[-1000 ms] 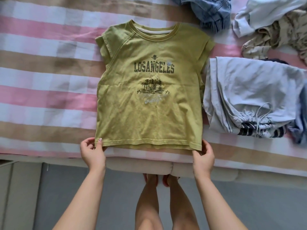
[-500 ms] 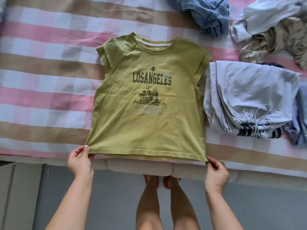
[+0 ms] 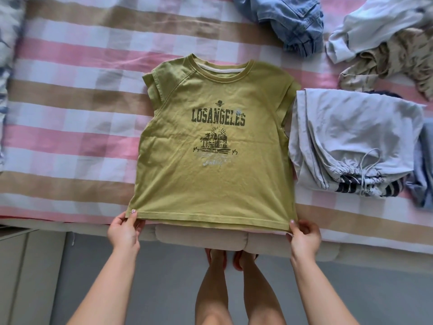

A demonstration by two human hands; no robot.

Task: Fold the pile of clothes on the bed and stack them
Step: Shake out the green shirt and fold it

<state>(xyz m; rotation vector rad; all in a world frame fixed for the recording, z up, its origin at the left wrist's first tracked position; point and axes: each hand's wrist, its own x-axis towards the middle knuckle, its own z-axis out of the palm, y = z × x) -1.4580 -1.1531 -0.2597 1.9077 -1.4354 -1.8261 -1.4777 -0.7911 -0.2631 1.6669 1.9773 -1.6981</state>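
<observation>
A green T-shirt (image 3: 210, 174) with a dark "LOSANGELES" print lies flat, face up, on the striped bed (image 3: 70, 127), its hem at the near edge. My left hand (image 3: 124, 231) pinches the hem's left corner. My right hand (image 3: 304, 235) pinches the hem's right corner. To the right of the shirt sits a folded stack (image 3: 356, 141) with pale grey drawstring trousers on top and a striped garment under them. Unfolded clothes lie at the back right: a denim piece (image 3: 288, 22), a pale blue garment (image 3: 375, 22) and a beige patterned one (image 3: 393, 59).
The bed's padded edge (image 3: 201, 238) runs below the hem, with grey floor (image 3: 164, 289) and my legs beneath it. A blue-patterned pillow (image 3: 7, 66) lies at the far left. A pale cabinet (image 3: 21, 266) stands at the lower left.
The shirt has slid toward the near edge of the bed and its hem has been spread wider. Both hands moved apart, then back in to the hem corners.
</observation>
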